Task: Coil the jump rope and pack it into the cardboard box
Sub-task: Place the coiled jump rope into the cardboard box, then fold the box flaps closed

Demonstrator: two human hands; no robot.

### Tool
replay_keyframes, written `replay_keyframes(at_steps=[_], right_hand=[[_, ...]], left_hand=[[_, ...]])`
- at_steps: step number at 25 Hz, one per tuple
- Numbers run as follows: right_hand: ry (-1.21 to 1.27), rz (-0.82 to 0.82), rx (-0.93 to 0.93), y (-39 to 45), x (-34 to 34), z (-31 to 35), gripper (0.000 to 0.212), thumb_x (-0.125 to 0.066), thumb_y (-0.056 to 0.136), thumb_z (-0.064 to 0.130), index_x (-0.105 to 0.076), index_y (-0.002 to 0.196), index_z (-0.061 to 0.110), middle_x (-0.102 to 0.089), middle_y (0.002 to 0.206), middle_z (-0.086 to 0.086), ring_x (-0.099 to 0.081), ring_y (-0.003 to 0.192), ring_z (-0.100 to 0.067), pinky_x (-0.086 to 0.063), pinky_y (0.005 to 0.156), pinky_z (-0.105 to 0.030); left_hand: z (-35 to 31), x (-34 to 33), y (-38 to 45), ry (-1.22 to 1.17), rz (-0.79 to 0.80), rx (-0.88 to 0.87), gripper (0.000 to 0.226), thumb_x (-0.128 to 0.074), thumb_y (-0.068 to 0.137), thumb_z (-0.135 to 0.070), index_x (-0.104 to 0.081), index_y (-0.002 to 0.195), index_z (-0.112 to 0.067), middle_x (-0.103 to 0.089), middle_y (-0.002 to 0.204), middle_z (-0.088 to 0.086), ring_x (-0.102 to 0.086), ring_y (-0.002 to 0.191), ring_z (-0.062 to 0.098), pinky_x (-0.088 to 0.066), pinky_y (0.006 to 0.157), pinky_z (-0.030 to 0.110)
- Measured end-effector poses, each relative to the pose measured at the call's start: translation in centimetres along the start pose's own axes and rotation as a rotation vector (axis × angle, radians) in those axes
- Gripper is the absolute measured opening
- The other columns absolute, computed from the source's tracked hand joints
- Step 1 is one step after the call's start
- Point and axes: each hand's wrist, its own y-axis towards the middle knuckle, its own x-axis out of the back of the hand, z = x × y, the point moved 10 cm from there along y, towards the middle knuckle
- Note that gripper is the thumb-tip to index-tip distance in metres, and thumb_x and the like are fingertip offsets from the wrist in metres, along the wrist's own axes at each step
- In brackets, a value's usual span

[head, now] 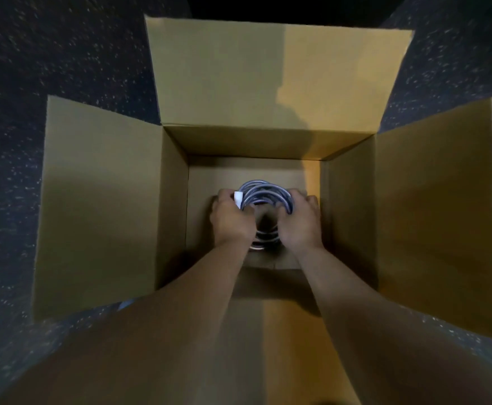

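A large cardboard box (174, 206) stands open on the floor, all flaps folded outward. Deep inside it, near the bottom, a grey jump rope (263, 192) is wound into a round coil. My left hand (230, 219) grips the coil's left side, where a white handle end (238, 198) shows by my thumb. My right hand (299, 219) grips the coil's right side. Both forearms reach down into the box. The near part of the coil is partly hidden between my wrists.
Dark speckled floor (63, 68) surrounds the box. The far flap (268, 77) stands up at the back, side flaps (98, 200) spread left and right. The near flap lies under my arms.
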Motion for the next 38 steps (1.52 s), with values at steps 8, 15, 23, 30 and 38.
replay_keyframes(at_steps=[8,15,23,30,38], right_hand=[[-0.213,0.011,0.101,0.6,-1.3,2.1,0.039,-0.063,0.095,0.019,-0.049,0.131,0.024,-0.048,0.140,-0.012,-0.043,0.131,-0.033,-0.043,0.105,-0.045],[-0.229,0.045,0.132,-5.0,5.3,7.9,0.042,-0.054,0.099,0.038,-0.048,0.138,0.026,-0.053,0.137,-0.008,-0.046,0.129,-0.032,-0.042,0.104,-0.047],[-0.158,0.018,0.194,-15.2,19.3,18.0,0.044,-0.050,0.098,0.044,-0.050,0.137,0.026,-0.062,0.131,-0.008,-0.055,0.124,-0.032,-0.047,0.100,-0.048],[-0.367,-0.030,0.241,-15.6,24.6,17.9,0.051,-0.048,0.098,0.052,-0.048,0.142,0.027,-0.053,0.142,-0.008,-0.047,0.132,-0.033,-0.041,0.107,-0.049],[-0.358,0.090,-0.064,-13.7,23.1,7.1,0.090,-0.052,0.094,0.060,0.002,0.161,0.033,-0.021,0.164,-0.023,-0.040,0.142,-0.048,-0.039,0.112,-0.064]], left_hand=[[-1.6,0.0,0.8,0.314,-0.043,-0.026,0.052,-0.062,0.092,-0.018,-0.046,0.141,-0.024,-0.038,0.147,0.012,-0.034,0.134,0.034,-0.041,0.102,0.051],[-6.2,6.9,-4.9,0.271,-0.021,-0.020,0.049,-0.062,0.091,-0.040,-0.052,0.138,-0.033,-0.044,0.144,0.007,-0.036,0.133,0.033,-0.036,0.109,0.048],[-19.6,20.5,-15.2,0.034,-0.042,-0.183,0.050,-0.065,0.090,-0.041,-0.056,0.137,-0.027,-0.053,0.138,0.002,-0.055,0.125,0.024,-0.045,0.105,0.038],[-20.8,25.1,-15.3,0.203,-0.131,-0.205,0.071,-0.064,0.084,-0.061,-0.045,0.144,-0.029,-0.046,0.149,0.003,-0.052,0.131,0.030,-0.046,0.105,0.052],[-4.9,26.9,-10.0,0.070,-0.139,0.318,0.112,-0.082,0.075,-0.050,-0.015,0.158,-0.017,-0.034,0.161,0.017,-0.038,0.143,0.042,-0.036,0.113,0.060]])
